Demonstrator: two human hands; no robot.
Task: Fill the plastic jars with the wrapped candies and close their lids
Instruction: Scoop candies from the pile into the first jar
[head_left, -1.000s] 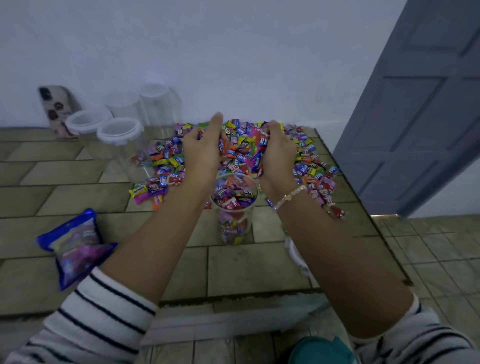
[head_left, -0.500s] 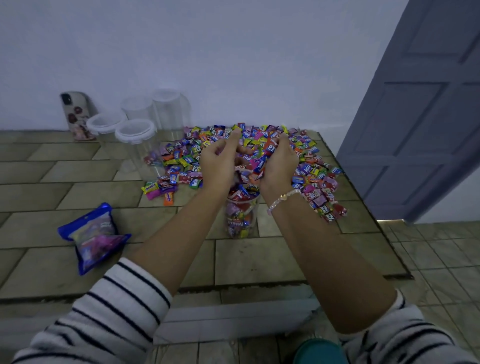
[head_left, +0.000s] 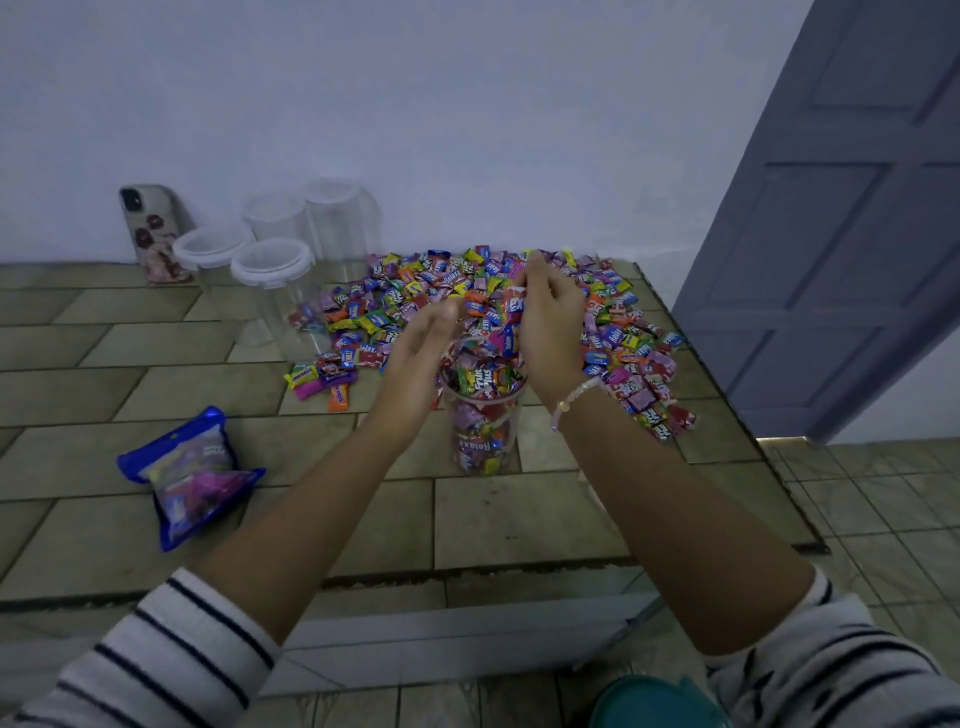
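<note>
right hand (head_left: 551, 332) grips candies (head_left: 511, 318) over jar (head_left: 485, 434) (nearly full) | left hand (head_left: 415, 364) flat

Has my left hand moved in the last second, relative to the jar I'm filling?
Yes. The left hand has drawn back off the candy pile toward the person, now open beside the left rim of the jar.
</note>
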